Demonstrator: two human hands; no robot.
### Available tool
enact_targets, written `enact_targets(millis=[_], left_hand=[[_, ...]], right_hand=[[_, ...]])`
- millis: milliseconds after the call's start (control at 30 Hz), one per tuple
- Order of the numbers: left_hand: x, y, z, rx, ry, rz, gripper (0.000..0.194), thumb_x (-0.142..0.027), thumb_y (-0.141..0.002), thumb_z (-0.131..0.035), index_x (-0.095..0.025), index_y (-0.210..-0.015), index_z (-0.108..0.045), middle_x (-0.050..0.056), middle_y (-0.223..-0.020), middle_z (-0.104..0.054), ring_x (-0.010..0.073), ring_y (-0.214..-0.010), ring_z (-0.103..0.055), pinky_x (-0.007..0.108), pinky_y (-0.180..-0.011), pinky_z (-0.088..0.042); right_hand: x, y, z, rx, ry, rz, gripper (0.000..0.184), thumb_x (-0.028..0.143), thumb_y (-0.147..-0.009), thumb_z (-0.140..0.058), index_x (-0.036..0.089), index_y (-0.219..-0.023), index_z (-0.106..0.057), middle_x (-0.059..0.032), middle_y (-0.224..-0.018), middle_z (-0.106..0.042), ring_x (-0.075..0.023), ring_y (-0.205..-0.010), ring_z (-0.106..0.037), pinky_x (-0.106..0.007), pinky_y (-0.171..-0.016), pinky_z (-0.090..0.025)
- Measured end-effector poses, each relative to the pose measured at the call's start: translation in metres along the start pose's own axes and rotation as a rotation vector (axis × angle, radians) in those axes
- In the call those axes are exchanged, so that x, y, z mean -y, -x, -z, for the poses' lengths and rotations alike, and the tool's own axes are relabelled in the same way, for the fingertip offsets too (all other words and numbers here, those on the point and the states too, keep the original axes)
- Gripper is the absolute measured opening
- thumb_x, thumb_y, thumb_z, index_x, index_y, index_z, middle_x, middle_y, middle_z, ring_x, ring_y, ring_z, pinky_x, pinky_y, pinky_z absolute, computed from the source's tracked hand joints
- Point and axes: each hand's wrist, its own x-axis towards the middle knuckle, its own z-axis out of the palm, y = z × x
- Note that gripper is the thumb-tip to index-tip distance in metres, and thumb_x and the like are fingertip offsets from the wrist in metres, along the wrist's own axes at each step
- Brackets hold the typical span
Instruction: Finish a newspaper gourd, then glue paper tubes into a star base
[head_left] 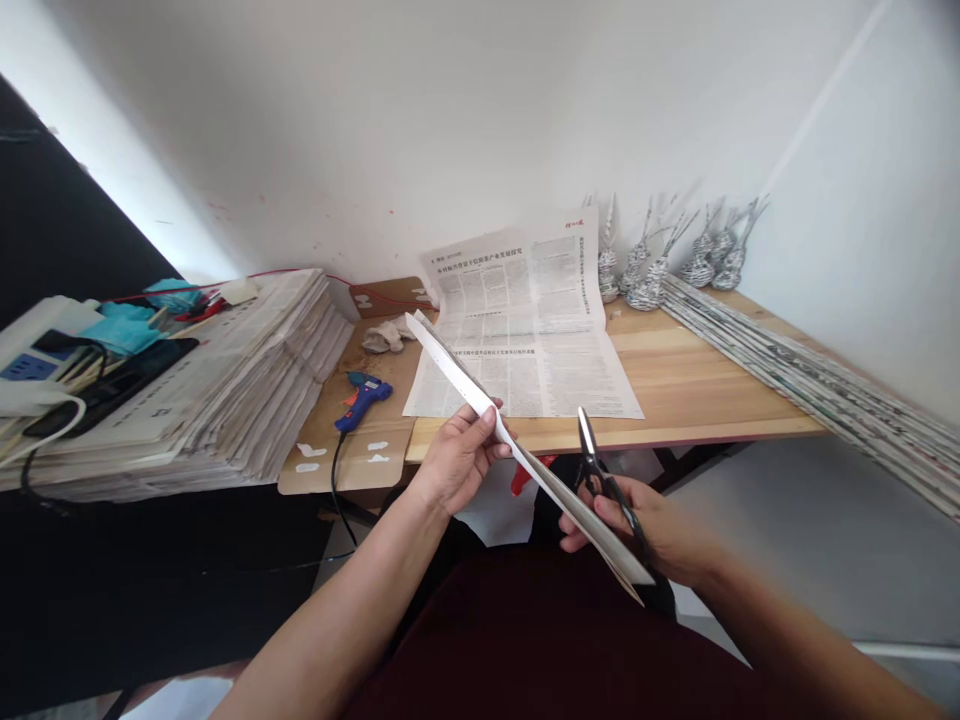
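Observation:
A long folded strip of newspaper (450, 368) slants across the view, pinched near its middle between the thumb and fingers of my left hand (469, 450). My right hand (637, 520) is wrapped round a pair of black-handled scissors (589, 440), whose blades point up and away and look closed. The strip's lower end passes by my right fingers; whether they grip it too, I cannot tell. Behind the strip, an opened newspaper sheet (517, 340) lies on the wooden table, its far part bent up against the wall.
On the left stands a tall newspaper stack (277, 380) with a power strip and blue cloth on top. A blue glue gun (364, 400) lies on cardboard (307, 455). Newspaper-wrapped vases (649, 285) and a bundle of long paper rods (795, 380) occupy the right side.

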Motion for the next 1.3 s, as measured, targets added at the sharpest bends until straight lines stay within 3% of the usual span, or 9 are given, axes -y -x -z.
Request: enact_targets(millis=[67, 167, 333, 533, 667, 867, 1033, 1200, 1300], left_hand=[[0.001, 0.001, -0.002, 0.026, 0.013, 0.006, 0.027, -0.028, -0.081, -0.077, -0.015, -0.103, -0.067, 0.002, -0.076, -0.063, 0.0112, -0.07, -0.064, 0.017, -0.056, -0.052], [0.0, 0.002, -0.003, 0.053, 0.039, 0.018, 0.031, -0.035, -0.086, -0.071, -0.015, -0.109, -0.067, 0.002, -0.078, -0.061, 0.0114, -0.07, -0.063, 0.018, -0.054, -0.05], [-0.002, 0.001, 0.0, 0.069, -0.001, 0.019, 0.046, -0.049, -0.088, -0.064, -0.016, -0.12, -0.066, 0.006, -0.088, -0.067, 0.0147, -0.078, -0.066, 0.022, -0.061, -0.052], [-0.011, -0.002, 0.001, -0.058, -0.141, 0.061, 0.042, -0.037, -0.091, -0.064, -0.013, -0.126, -0.06, 0.015, -0.105, -0.074, 0.0213, -0.089, -0.071, 0.034, -0.078, -0.056], [-0.019, -0.006, -0.002, -0.057, -0.171, 0.059, 0.037, -0.024, -0.091, -0.063, -0.012, -0.126, -0.058, 0.017, -0.108, -0.074, 0.0248, -0.093, -0.072, 0.042, -0.087, -0.056], [-0.024, -0.011, 0.0, -0.027, -0.162, -0.006, 0.03, -0.022, -0.092, -0.062, -0.014, -0.12, -0.059, 0.017, -0.109, -0.074, 0.0257, -0.094, -0.073, 0.041, -0.087, -0.056], [-0.027, -0.031, 0.0, -0.047, -0.161, -0.033, 0.016, -0.02, -0.093, -0.059, -0.015, -0.108, -0.06, 0.014, -0.107, -0.075, 0.0224, -0.086, -0.074, 0.036, -0.079, -0.058], [-0.006, -0.042, -0.007, -0.137, -0.155, 0.044, 0.013, -0.023, -0.095, -0.057, -0.014, -0.103, -0.06, 0.014, -0.102, -0.074, 0.0205, -0.08, -0.073, 0.035, -0.075, -0.058], [0.021, -0.027, -0.008, -0.077, -0.207, 0.19, 0.017, -0.021, -0.089, -0.065, -0.013, -0.105, -0.062, 0.013, -0.098, -0.074, 0.0193, -0.077, -0.071, 0.034, -0.071, -0.058]], right_hand=[[-0.003, -0.006, -0.009, 0.061, -0.049, -0.015, 0.046, 0.056, -0.077, -0.076, 0.018, -0.091, -0.055, -0.0097, -0.096, -0.072, -0.0239, -0.085, -0.073, -0.025, -0.059, -0.044], [-0.004, -0.011, -0.02, 0.1, -0.086, -0.032, 0.05, 0.055, -0.07, -0.081, 0.018, -0.089, -0.053, -0.0055, -0.086, -0.07, -0.0198, -0.073, -0.072, -0.019, -0.047, -0.031], [-0.001, -0.014, -0.023, -0.023, -0.017, -0.026, 0.048, 0.047, -0.066, -0.085, 0.021, -0.089, -0.05, 0.0027, -0.069, -0.061, -0.0132, -0.055, -0.061, -0.02, -0.045, -0.03], [0.016, -0.011, -0.019, -0.182, 0.271, 0.119, 0.038, 0.036, -0.066, -0.085, 0.021, -0.082, -0.054, 0.0039, -0.071, -0.055, -0.0114, -0.063, -0.052, -0.025, -0.058, -0.042], [0.025, -0.012, -0.018, -0.226, 0.379, 0.166, 0.036, 0.038, -0.067, -0.084, 0.022, -0.083, -0.055, 0.0018, -0.075, -0.058, -0.0133, -0.066, -0.053, -0.027, -0.061, -0.044], [0.02, -0.013, -0.015, -0.234, 0.335, 0.131, 0.038, 0.04, -0.067, -0.083, 0.022, -0.085, -0.054, 0.0034, -0.075, -0.056, -0.0116, -0.063, -0.05, -0.026, -0.058, -0.04], [0.016, -0.013, -0.022, -0.213, 0.3, 0.108, 0.039, 0.036, -0.066, -0.085, 0.021, -0.082, -0.053, 0.0037, -0.074, -0.057, -0.0109, -0.063, -0.05, -0.026, -0.059, -0.04], [0.01, -0.026, -0.025, -0.31, 0.226, 0.149, 0.038, 0.033, -0.065, -0.085, 0.021, -0.084, -0.055, 0.0041, -0.073, -0.061, -0.011, -0.063, -0.051, -0.025, -0.059, -0.04], [0.004, -0.037, -0.022, -0.367, 0.151, 0.188, 0.04, 0.032, -0.062, -0.086, 0.02, -0.085, -0.056, 0.0028, -0.076, -0.064, -0.012, -0.066, -0.055, -0.026, -0.062, -0.043]])
